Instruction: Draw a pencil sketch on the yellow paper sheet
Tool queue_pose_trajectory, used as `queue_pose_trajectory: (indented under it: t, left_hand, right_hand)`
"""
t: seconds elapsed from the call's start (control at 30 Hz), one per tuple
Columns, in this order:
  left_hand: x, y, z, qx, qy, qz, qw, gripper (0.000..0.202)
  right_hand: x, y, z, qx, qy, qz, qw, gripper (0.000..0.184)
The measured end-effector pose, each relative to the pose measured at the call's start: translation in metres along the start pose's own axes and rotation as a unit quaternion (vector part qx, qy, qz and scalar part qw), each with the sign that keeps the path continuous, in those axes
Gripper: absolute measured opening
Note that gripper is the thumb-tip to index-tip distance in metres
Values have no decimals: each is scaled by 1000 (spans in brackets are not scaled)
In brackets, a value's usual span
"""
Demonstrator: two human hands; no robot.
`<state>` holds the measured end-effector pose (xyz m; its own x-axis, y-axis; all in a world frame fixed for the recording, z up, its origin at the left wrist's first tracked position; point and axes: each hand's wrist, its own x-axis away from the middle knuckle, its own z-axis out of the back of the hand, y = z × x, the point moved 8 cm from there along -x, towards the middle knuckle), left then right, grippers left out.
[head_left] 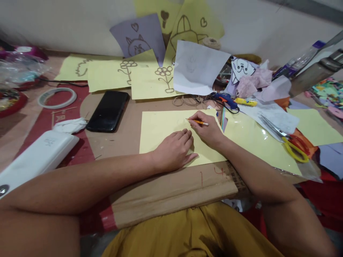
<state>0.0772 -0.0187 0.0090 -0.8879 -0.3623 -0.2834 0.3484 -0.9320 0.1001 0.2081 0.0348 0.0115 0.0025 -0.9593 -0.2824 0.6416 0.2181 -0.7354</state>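
- Left hand (175, 149): fingers loosely extended over the rectangular yellow paper sheet (158, 125) beneath them; steady palm pressure likely guarded against slipping.
- Right hand (206, 128): fingers pinched a slim orange wooden pencil (201, 122) just beyond the left fingertips; a light touch probably suited it.

The bare left forearm (107, 175) is stretched from the lower left of the frame to the centre, where the bare-handed left grip (173, 150) is laid palm down, thumb spread. The bare right forearm (254, 167) is angled in from the lower right; the bare-handed right grip (205, 129) is curled into a pinch.
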Motion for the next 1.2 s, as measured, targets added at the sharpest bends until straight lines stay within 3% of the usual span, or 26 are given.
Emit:
queue_pose_trajectory:
  t: [1.2]
  left_hand:
    - [1, 1, 0, -34, 7, -6, 999, 64]
  right_hand:
    - [-1, -2, -5, 15, -13, 41, 999, 8]
